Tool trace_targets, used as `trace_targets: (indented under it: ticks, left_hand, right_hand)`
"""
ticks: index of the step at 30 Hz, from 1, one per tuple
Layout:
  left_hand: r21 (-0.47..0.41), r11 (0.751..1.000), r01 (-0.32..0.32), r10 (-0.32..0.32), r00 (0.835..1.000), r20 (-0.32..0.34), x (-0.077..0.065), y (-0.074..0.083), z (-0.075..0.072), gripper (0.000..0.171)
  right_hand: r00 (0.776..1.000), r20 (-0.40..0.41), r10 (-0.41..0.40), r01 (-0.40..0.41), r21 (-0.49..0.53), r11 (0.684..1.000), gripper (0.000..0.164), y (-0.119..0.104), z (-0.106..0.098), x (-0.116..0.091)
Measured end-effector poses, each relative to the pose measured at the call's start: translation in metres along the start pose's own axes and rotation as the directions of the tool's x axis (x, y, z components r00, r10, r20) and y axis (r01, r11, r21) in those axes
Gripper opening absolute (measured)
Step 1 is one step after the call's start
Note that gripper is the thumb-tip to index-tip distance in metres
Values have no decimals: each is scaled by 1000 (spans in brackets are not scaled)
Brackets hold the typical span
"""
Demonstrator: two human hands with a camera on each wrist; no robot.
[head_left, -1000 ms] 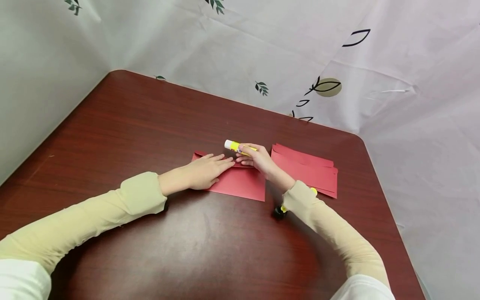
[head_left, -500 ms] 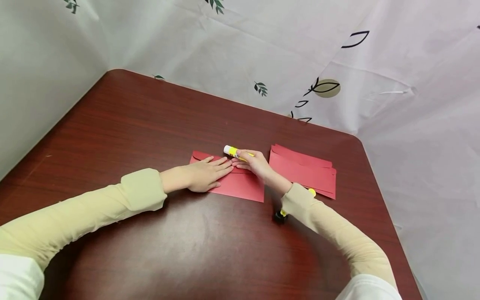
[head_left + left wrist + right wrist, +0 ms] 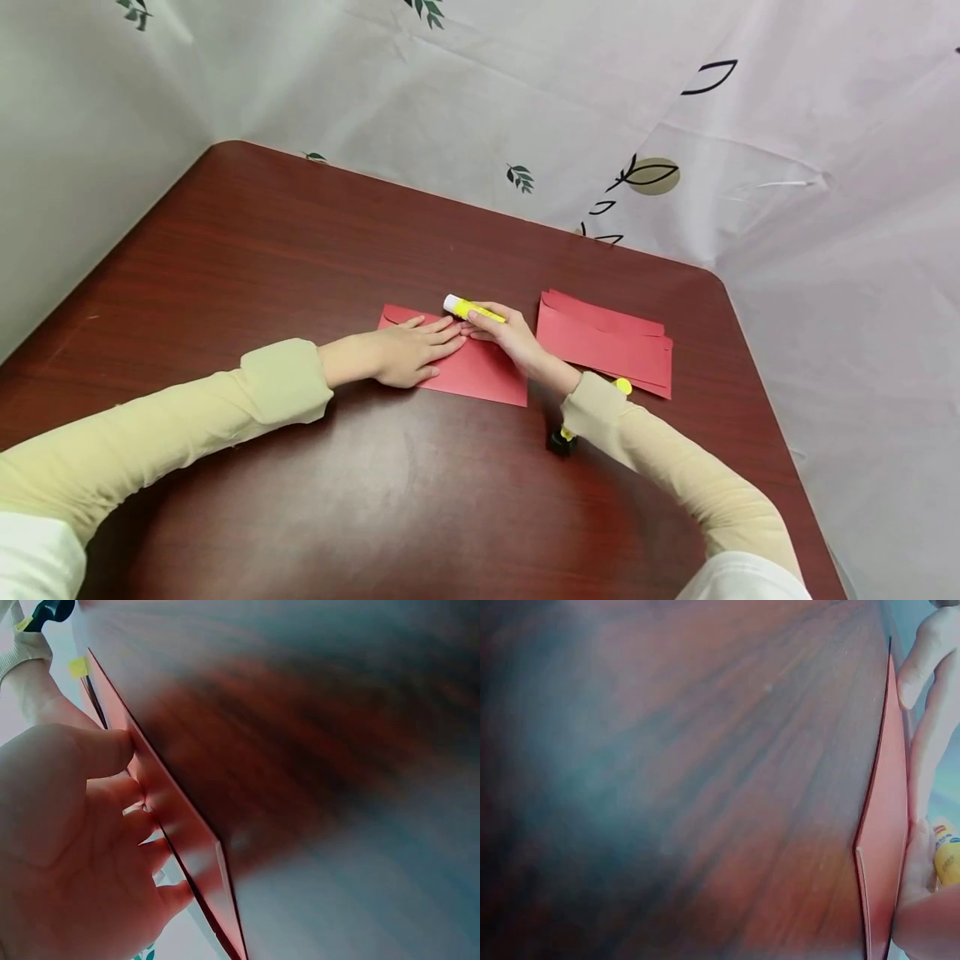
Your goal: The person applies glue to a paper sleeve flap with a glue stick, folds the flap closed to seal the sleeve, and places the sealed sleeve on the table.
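A red paper envelope [image 3: 487, 375] lies on the table in the middle of the head view. My left hand [image 3: 405, 354] rests on its left part, palm down, with fingers straight and spread. Over the flap side, my right hand [image 3: 517, 340] holds a yellow glue stick [image 3: 459, 307] with a white end between thumb and fingers. Its other fingertips press the envelope close beside the left fingertips. In the left wrist view, the left hand [image 3: 60, 825] lies along the envelope [image 3: 187, 832]. The right wrist view catches the glue stick [image 3: 949, 859] only at the frame edge.
Several red envelopes [image 3: 622, 346] lie stacked on the right of the dark wood table [image 3: 300, 225]. A small black and yellow object [image 3: 561, 440] sits by the right sleeve, partly hidden. Another yellow piece [image 3: 622, 386] shows at the stack's edge. A white patterned cloth [image 3: 420, 100] hangs behind.
My right hand has come down and slightly left with the glue stick, its fingertips now on the flap. The flap lies flatter than before. The left hand stays nearly in place.
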State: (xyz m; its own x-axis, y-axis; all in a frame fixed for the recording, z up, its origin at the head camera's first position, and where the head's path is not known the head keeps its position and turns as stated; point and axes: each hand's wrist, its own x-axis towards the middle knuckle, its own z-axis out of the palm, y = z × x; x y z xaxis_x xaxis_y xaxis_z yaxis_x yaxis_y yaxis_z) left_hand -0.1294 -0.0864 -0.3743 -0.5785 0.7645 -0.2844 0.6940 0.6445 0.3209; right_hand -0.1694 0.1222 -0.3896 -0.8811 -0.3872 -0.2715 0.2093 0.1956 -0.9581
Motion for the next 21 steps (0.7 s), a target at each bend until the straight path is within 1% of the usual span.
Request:
trace_targets:
  ticks: [5,9,12,15,18,21]
  left_hand:
    - [13,1000,13,-13,1000,12,-2,2,1,61]
    - [17,1000,12,-13,1000,22,-3,1,1,61]
    - [19,1000,12,-12,1000,28,-3,1,-1,60]
    - [16,1000,11,-12,999,35,-2,1,-3,59]
    - [13,1000,12,-13,999,48,-2,1,-5,59]
    - [6,1000,14,-14,997,72,-2,1,-7,61]
  right_hand:
    - [999,35,10,-11,19,1000,39,1,-1,1]
    - [996,74,52,-55,46,997,40,-2,-3,3]
    - [989,122,85,-96,91,991,40,-7,-6,7]
    - [979,180,95,-116,106,988,39,-11,-8,10]
    - [968,235,93,-117,91,989,38,-11,-9,11]
    - [962,259,84,-109,84,990,38,-10,-9,12]
